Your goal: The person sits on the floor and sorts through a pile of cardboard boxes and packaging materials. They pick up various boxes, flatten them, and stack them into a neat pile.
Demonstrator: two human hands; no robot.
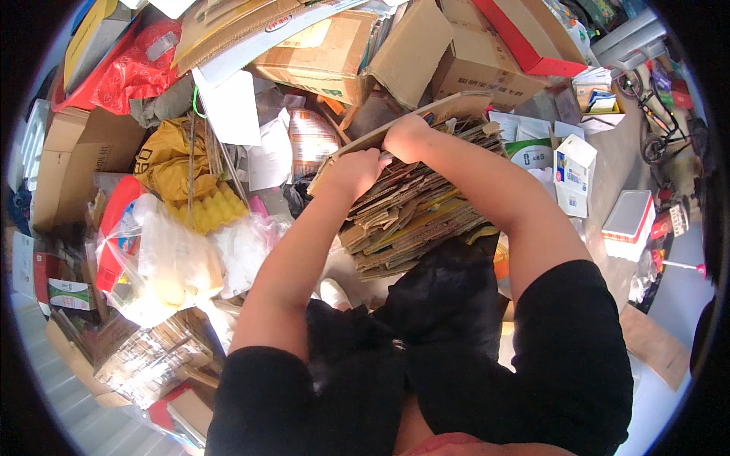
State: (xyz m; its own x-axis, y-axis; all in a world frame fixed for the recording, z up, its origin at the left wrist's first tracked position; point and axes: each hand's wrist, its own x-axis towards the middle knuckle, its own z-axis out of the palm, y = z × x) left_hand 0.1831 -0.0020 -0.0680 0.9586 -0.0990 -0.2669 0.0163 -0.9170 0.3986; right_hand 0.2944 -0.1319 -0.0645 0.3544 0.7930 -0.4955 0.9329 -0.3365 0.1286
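Note:
A thick stack of flattened cardboard (pixel 422 214) stands on edge in front of me, tilted, its layered edges facing up. A broad cardboard sheet (pixel 456 105) forms its far side. My left hand (pixel 358 171) is at the top of the stack, near its left end, with the fingers curled and the thumb pointing right. Close beside it, my right hand (pixel 408 138) is bent over the far sheet with its fingers curled down. Something small and pale shows between the two hands, too little to name. The fingertips are mostly hidden. My leg in black trousers (pixel 445 279) is against the near side.
Cardboard boxes (pixel 319 54) crowd the far side. At left lie a yellow bag (pixel 171 157), a yellow egg tray (pixel 211 208) and a clear plastic bag (pixel 171 251). Right of the stack are an opened white carton (pixel 573 171), a white lidded box (pixel 627 219) and a small bicycle (pixel 656 119).

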